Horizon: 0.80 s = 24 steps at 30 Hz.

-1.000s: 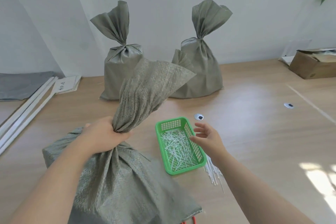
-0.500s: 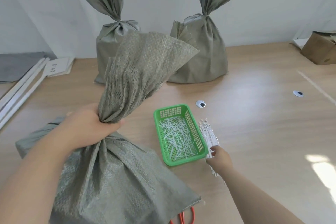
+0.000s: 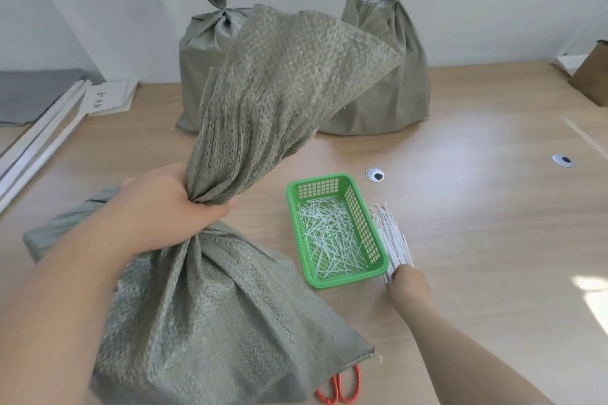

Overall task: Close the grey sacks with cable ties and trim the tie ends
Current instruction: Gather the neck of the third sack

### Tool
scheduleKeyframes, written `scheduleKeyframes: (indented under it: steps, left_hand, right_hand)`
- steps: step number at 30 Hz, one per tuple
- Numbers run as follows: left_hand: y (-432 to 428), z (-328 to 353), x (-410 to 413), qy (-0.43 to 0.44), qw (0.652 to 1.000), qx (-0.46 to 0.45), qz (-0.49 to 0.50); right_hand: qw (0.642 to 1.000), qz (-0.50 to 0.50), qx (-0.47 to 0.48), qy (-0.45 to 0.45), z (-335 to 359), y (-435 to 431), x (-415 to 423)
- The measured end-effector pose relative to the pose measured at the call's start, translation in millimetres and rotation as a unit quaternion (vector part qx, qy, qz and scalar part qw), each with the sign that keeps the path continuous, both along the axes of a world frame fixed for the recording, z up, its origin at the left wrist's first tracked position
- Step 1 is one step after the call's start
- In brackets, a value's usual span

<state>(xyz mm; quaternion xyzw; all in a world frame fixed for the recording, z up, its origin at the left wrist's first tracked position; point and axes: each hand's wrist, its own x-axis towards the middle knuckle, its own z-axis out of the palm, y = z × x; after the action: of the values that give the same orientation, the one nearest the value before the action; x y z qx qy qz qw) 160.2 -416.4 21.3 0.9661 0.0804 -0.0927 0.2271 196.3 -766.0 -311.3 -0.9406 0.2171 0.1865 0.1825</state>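
Left fingers clamp sack neck; right hand on ties, grip hidden, so we pinch out just one.

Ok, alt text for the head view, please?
The left hand grips the gathered neck of a grey sack while the right hand touches a bundle of white cable ties beside a green basket. Two tied sacks stand behind.

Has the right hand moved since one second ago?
Yes. The right hand moved off the green basket, toward the person, to the white cable ties beside it.
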Motion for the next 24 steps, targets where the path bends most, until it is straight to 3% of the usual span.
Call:
scheduleKeyframes:
  steps: [13, 24]
  left_hand:
    - [6.3, -4.3, -0.4, -0.006, 1.0, 0.025, -0.005]
    - [6.5, -3.1, -0.5, -0.003, 0.998, 0.049, -0.029]
  right_hand:
    - [0.993, -0.07, 0.096, -0.013, 21.3, -2.8, -14.7]
    - [0.991, -0.095, 0.084, -0.049, 47.3, -11.3, -16.8]
